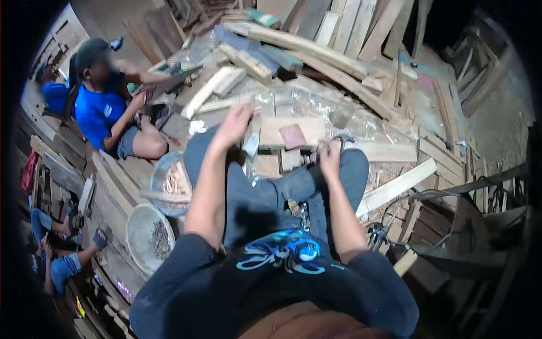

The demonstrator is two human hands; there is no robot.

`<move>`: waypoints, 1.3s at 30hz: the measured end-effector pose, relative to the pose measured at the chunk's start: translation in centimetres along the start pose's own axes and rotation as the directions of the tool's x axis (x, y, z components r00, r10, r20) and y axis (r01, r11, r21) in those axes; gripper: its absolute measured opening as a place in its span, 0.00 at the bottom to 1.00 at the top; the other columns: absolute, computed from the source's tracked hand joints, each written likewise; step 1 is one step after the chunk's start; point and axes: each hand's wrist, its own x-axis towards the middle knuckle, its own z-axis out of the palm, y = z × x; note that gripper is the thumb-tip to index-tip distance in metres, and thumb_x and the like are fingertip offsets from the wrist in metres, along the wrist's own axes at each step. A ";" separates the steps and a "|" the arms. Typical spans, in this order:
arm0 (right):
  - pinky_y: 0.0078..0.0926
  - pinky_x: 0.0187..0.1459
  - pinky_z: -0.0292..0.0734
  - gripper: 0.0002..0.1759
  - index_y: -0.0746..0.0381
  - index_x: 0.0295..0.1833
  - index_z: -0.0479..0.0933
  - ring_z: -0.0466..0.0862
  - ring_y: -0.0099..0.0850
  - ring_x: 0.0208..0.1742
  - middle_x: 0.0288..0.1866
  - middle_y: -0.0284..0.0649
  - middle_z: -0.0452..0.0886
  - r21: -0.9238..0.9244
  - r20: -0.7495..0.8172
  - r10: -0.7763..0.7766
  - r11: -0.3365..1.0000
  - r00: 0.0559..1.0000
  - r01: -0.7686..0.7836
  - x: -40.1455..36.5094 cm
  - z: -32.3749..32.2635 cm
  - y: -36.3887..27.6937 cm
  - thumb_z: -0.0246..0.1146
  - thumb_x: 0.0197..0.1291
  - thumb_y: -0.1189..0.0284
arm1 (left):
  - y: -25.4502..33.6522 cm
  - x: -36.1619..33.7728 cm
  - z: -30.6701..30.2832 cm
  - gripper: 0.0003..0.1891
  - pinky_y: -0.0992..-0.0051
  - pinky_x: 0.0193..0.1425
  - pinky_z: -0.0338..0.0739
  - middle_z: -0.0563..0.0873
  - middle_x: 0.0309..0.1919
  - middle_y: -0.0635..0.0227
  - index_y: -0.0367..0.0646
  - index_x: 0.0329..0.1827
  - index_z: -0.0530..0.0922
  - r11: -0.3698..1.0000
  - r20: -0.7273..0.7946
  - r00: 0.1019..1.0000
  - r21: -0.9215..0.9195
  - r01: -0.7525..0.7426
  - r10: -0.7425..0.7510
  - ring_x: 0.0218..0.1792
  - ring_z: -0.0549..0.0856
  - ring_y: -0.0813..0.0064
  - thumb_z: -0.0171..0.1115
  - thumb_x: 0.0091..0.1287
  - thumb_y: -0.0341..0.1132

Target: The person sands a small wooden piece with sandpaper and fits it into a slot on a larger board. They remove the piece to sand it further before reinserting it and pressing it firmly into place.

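Left hand (236,124), fingers curled; right hand (329,159), fingers bent: I cannot tell either's hold. Reddish pad (292,137) atop wooden block (270,133): a knock might dislodge it.

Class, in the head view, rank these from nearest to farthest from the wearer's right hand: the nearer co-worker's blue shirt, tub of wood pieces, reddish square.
From the right hand:
1. Reddish square, just left, on a wooden board.
2. Tub of wood pieces, well left.
3. Blue shirt, farthest left.
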 end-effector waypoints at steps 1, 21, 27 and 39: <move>0.22 0.25 0.74 0.12 0.69 0.54 0.76 0.81 0.23 0.24 0.31 0.37 0.83 0.395 0.190 0.325 0.839 0.926 -0.375 -1.8 -0.2 -1.9 0.56 0.71 0.73 | -1.0 -1.5 -0.7 0.14 0.77 0.39 0.69 0.79 0.30 0.76 0.38 0.37 0.78 1.000 0.113 0.994 -0.014 0.001 0.001 0.33 0.74 0.83 0.52 0.77 0.38; 0.13 0.16 0.61 0.10 0.64 0.51 0.79 0.68 0.12 0.15 0.28 0.34 0.83 0.600 0.065 0.065 0.795 0.996 -0.091 -3.1 -5.8 -21.9 0.58 0.73 0.70 | 5.6 -15.3 4.4 0.17 0.80 0.26 0.62 0.74 0.21 0.78 0.37 0.29 0.74 0.981 0.694 0.702 -0.192 -0.031 0.158 0.25 0.67 0.90 0.64 0.74 0.40; 0.13 0.17 0.62 0.09 0.64 0.50 0.80 0.69 0.12 0.16 0.28 0.34 0.84 0.588 0.073 0.080 0.801 0.994 -0.107 -2.5 -5.0 -21.5 0.59 0.73 0.70 | 4.0 -14.1 5.0 0.12 0.78 0.43 0.68 0.76 0.33 0.74 0.39 0.40 0.75 0.956 0.698 0.691 -0.292 0.034 0.189 0.36 0.71 0.83 0.48 0.80 0.36; 0.17 0.24 0.70 0.09 0.65 0.50 0.80 0.75 0.17 0.23 0.31 0.35 0.82 0.492 0.128 -0.079 0.870 0.989 0.006 10.4 -2.1 -16.9 0.58 0.72 0.72 | 4.0 -2.9 6.7 0.08 0.78 0.41 0.75 0.84 0.34 0.69 0.38 0.43 0.82 0.919 0.210 0.896 -0.039 -0.393 0.392 0.36 0.81 0.81 0.63 0.70 0.34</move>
